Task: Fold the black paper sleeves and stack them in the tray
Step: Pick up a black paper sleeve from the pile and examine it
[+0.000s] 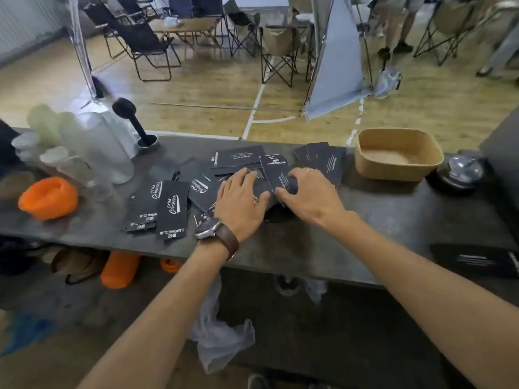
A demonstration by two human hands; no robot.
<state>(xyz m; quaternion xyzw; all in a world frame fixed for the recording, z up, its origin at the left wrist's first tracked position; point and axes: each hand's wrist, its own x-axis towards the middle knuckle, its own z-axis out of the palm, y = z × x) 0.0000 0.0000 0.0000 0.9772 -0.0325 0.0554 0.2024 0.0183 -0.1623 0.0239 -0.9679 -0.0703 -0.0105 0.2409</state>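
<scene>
Sorting black paper sleeves (171, 209) scattered mid-desk, from left of centre toward the far edge. Left hand (241, 200) lies flat, fingers straight, pressing the pile. Right hand (306, 189) pinches one sleeve (276, 169) by its near end, tilting it up. Tray (396, 154) sits empty near the far right corner. Sleeves look light, thin, slippery when stacked; take by edges, crease along the fold.

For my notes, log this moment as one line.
left hand: flat on sleeve pile | right hand: grips one sleeve | tray: no sleeves
</scene>
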